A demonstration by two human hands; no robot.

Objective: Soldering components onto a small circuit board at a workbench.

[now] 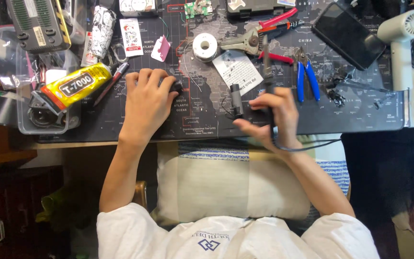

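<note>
Both your hands rest on the dark desk mat (pixel 341 122), each busy with a small part.

Your left hand (pixel 145 98) lies palm down, fingers curled over a small black part (pixel 177 88) at its fingertips. Your right hand (pixel 270 120) is closed around a dark soldering iron (pixel 267 72) pointing away from you, its cord (pixel 312 145) trailing off; a small black cylinder (pixel 236 100) stands just beside its fingers.

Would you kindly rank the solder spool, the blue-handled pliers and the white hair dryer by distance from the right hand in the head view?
From the right hand:
1. Blue-handled pliers, just up and to the right.
2. Solder spool, up and to the left.
3. White hair dryer, far right edge.
</note>
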